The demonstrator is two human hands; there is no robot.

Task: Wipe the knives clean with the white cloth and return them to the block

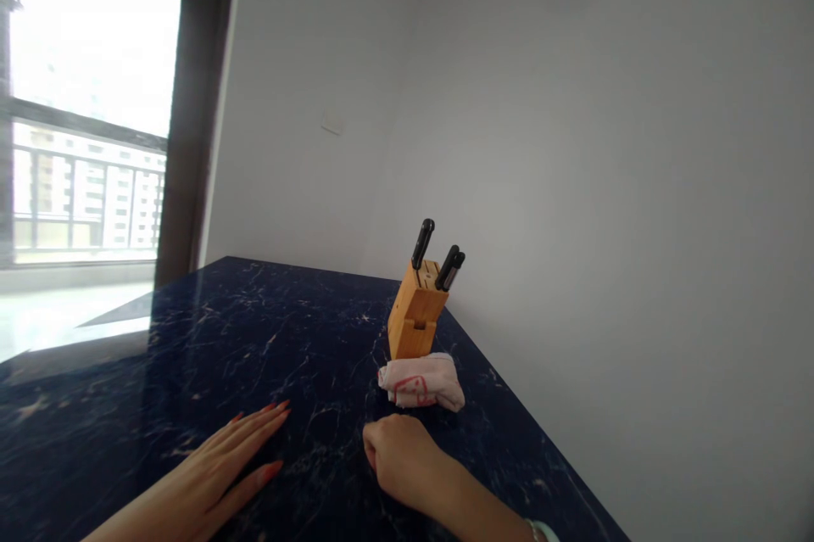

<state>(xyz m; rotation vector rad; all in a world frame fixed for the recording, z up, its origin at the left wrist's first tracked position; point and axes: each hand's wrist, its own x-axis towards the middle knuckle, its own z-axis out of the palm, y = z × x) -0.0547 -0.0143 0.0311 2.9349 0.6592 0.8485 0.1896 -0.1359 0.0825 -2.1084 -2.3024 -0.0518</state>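
Observation:
My left hand [220, 466] lies flat on the dark marble countertop [254, 338], fingers stretched out and together, holding nothing. To its right, my right hand [400, 457] rests on the counter with its fingers curled under into a loose fist; nothing shows in it. Just beyond the right hand lies a folded white cloth with a red print [421, 382]. Behind the cloth stands a wooden knife block [415, 313] with three black knife handles [422, 243] sticking up.
A grey wall [604, 186] runs along the counter's right edge and behind the block. At the left is a bright window [82, 101] with a dark frame. The counter's far left edge meets the window sill.

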